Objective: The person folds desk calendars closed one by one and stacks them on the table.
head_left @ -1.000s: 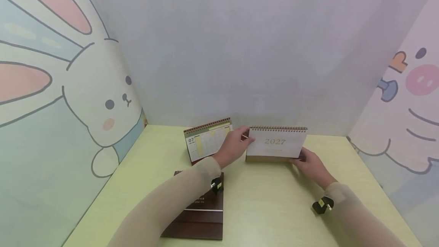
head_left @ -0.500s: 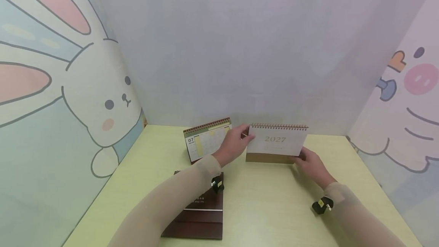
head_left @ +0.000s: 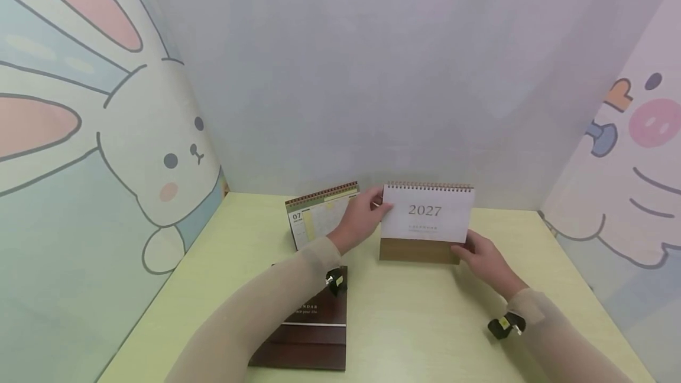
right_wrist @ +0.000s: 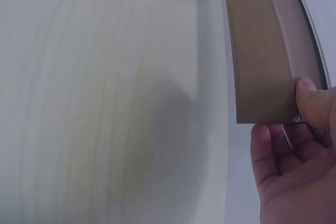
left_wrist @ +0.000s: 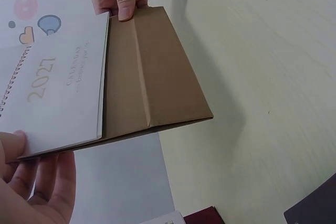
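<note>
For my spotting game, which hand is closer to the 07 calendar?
Left. The left hand is at the right end of the 07 calendar, partly hiding it; the right hand is farther, gripping the lower right of the 2027 calendar.

The right hand [right_wrist: 299, 174] pinches a brown board [right_wrist: 260, 51] beside white pages [right_wrist: 321, 11].

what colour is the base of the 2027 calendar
The base is plain brown; it shows best in the left wrist view.

2027 calendar [head_left: 425, 220] tilted fuller into view; more brown base [head_left: 417, 250] showing.
</note>
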Available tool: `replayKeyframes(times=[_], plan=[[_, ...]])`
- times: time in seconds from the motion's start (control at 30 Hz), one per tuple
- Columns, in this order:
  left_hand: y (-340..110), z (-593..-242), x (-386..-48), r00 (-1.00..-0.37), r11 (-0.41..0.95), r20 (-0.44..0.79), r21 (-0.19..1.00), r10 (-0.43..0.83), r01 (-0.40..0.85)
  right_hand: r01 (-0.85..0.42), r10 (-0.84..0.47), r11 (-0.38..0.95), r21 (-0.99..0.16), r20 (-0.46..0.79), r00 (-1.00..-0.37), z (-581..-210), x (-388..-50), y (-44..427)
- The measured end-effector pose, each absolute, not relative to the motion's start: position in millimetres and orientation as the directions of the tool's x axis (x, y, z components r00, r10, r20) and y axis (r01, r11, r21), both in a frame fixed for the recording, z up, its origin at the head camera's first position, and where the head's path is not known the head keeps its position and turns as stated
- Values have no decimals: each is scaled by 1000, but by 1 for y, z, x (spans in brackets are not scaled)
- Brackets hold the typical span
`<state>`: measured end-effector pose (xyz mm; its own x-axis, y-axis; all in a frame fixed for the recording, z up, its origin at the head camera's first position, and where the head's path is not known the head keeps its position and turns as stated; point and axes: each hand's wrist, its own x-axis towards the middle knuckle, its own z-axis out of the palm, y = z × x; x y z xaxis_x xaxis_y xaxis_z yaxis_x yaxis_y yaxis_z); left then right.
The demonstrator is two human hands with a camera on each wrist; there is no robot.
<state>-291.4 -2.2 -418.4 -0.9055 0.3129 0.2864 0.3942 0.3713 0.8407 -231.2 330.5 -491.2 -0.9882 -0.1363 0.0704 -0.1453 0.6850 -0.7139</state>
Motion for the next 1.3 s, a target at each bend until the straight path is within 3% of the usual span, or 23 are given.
replayKeyframes(times=[0.73,1.3], plan=[[-16,-408,-280,-952,318,158,917,261,239,30,-140,602,-798,-143,-980,-458,-195,316],[-31,-409,-264,-958,293,53,946,283,139,81,-244,451,-889,-210,-947,-446,-166,311]])
